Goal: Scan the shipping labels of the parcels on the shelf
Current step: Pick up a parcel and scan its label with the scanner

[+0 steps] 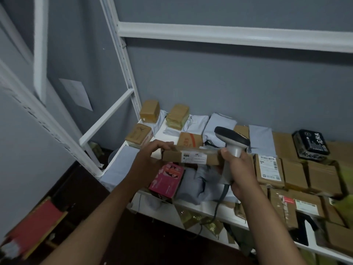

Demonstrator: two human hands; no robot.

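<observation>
left hand (150,155) bare | right hand (241,170) bare | forearms uncovered (no sleeves in view)

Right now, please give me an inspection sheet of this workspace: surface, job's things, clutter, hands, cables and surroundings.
Surface: white shelf, crowded with parcels.
Job's things: flat cardboard parcel lifted above the shelf, label facing the camera; grey barcode scanner beside it.
Clutter: pink box, black packet, grey mailer bags, brown boxes.
Hands: left hand grips the parcel's left end; right hand grips the scanner handle.
Cables: scanner cable hangs below the right hand, over the shelf edge.
Surroundings: grey wall, white rack frame, red item on the floor.
</observation>
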